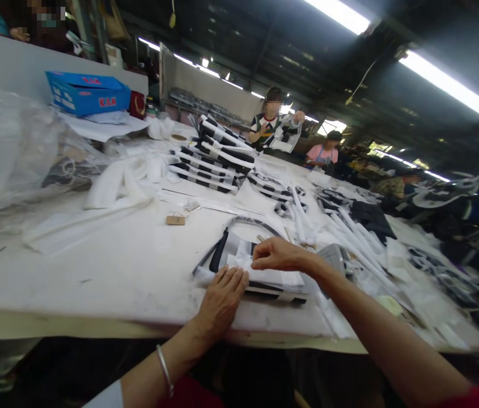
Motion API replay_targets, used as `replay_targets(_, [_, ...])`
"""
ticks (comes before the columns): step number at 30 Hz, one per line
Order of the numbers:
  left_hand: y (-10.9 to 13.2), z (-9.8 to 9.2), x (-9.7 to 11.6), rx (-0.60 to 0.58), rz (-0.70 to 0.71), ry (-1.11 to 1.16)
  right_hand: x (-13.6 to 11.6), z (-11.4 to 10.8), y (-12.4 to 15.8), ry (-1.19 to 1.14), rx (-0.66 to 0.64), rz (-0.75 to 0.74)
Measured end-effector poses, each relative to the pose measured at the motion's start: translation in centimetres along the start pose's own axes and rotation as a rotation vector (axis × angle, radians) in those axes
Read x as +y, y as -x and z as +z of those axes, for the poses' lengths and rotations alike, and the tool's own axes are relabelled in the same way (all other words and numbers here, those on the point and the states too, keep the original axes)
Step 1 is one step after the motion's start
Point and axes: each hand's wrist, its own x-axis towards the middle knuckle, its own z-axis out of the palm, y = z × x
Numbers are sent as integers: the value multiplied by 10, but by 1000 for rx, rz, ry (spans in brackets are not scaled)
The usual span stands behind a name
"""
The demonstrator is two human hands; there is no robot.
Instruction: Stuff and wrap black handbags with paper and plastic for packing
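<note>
A black-and-white checked bag (284,296) lies flat near the table's front edge, its curved handle (250,219) pointing away from me. White wrapping sheet (282,277) covers much of its upper side. My left hand (224,294) rests on the near left part of the sheet, fingers stretched out and pressing flat. Above the middle of the bag is my right hand (276,255), its fingers curled into a pinch close over the white sheet. What sits between those fingertips, if anything, is hidden.
Stacked checked bags (213,161) stand further back. White foam strips (124,181) lie left, beside clear plastic (5,147) and a blue box (88,93). A brown tag (175,219) lies mid-table. White rolls (360,238) crowd the right. Co-workers (271,122) are across the table.
</note>
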Motion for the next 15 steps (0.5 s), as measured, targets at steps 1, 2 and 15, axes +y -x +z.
replay_targets(1, [0, 0, 0, -6, -6, 10, -3, -2, -11, 61, -59, -6])
replay_targets(2, [0, 1, 0, -10, -13, 20, -5, -4, -21, 113, -110, -3])
replay_targets(15, [2, 6, -1, -9, -47, 73, -24, 9, -98, 755, -362, 141])
